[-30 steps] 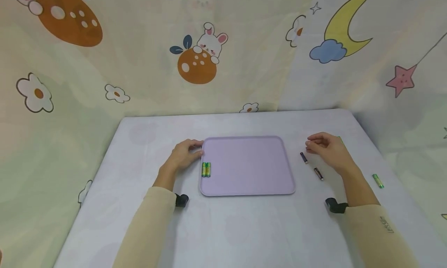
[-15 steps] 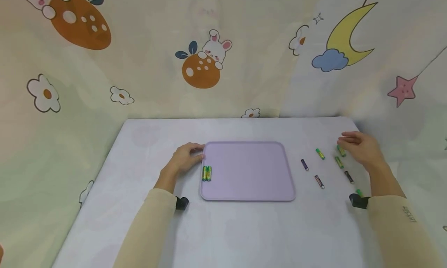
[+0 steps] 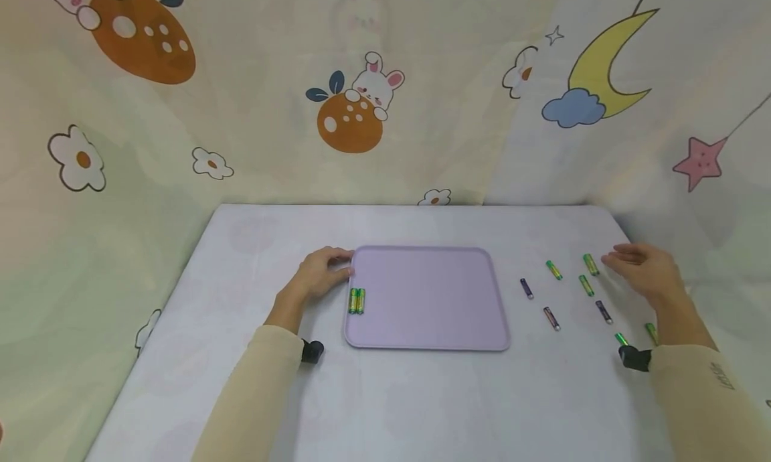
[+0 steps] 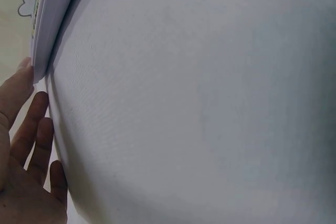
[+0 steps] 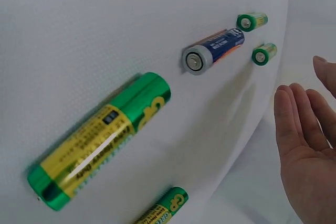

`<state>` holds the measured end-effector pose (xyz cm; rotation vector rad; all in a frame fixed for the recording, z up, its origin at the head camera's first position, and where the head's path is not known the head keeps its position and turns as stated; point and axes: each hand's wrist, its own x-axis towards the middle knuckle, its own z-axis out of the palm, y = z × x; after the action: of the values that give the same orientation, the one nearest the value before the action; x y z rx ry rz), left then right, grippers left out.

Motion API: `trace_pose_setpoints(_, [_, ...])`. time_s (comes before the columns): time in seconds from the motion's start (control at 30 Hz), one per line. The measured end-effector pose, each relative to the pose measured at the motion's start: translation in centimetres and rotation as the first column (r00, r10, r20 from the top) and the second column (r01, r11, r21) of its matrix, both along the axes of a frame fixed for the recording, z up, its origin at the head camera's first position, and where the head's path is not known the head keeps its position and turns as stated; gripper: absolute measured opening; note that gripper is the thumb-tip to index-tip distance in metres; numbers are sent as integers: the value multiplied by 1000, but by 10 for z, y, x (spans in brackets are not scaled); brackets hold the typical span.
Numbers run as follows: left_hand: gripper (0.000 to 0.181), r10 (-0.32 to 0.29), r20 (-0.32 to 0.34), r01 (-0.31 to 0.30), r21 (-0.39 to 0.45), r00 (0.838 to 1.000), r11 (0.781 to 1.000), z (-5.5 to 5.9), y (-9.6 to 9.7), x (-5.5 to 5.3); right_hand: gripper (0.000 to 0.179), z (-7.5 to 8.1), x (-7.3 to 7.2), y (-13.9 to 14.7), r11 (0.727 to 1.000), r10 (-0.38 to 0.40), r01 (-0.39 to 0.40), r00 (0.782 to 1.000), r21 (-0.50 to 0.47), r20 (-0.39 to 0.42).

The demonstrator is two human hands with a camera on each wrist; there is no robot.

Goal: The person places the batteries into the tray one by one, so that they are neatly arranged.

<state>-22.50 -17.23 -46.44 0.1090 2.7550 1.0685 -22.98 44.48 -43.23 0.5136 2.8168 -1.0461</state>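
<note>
Two green-and-yellow batteries lie side by side at the left end of the lilac tray. My left hand touches the tray's left rim with extended thumb and fingers. At the far right, my right hand is held with loosely bent fingers, holding nothing, beside a green battery. More green batteries and dark ones lie scattered between the tray and this hand. In the right wrist view, a large green battery and a blue-and-silver battery lie away from the fingertips.
The white-covered table stands against a cream cloth backdrop with cartoon prints. A black wrist camera on the right arm partly covers a green battery.
My right hand has moved right, from beside the dark batteries to beyond the green ones, uncovering several batteries. The left hand stays at the tray's rim. The head view has shifted slightly.
</note>
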Motion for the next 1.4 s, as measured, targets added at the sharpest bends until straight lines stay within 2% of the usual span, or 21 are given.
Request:
trace_pose_setpoints(0.23, [47,9,6,-9,9,1000,1000,-1,1,0,85,-10,-4,2,1000,-13,13,1000,-3,-13])
trace_pose_setpoints(0.43, [47,12,-6,-12,-10,1000,1000,-3,-1,0,81,-20,-11,-1,1000,12,-12,1000,-20,6])
trace_pose_setpoints(0.57, [47,4,-5,-4,-6,1000,1000,-3,-2,0,79,-25,-13,-2,999,33,-33,999,5,11])
trace_pose_setpoints(0.87, [47,10,-13,-10,1,1000,1000,-5,-2,-1,66,-34,-21,-11,997,-25,26,1000,73,-19])
trace_pose_setpoints(1.07, [48,0,-6,0,5,1000,1000,-4,0,-2,50,-29,-23,-13,990,-7,7,1000,139,1])
trace_pose_setpoints(1.23, [47,6,0,-6,3,1000,1000,-2,0,-1,55,-17,-26,-18,994,-7,3,999,107,38])
trace_pose_setpoints(1.4, [47,-3,9,3,-18,1000,1000,-2,-1,-3,62,-4,-24,-36,997,41,-41,999,64,-3])
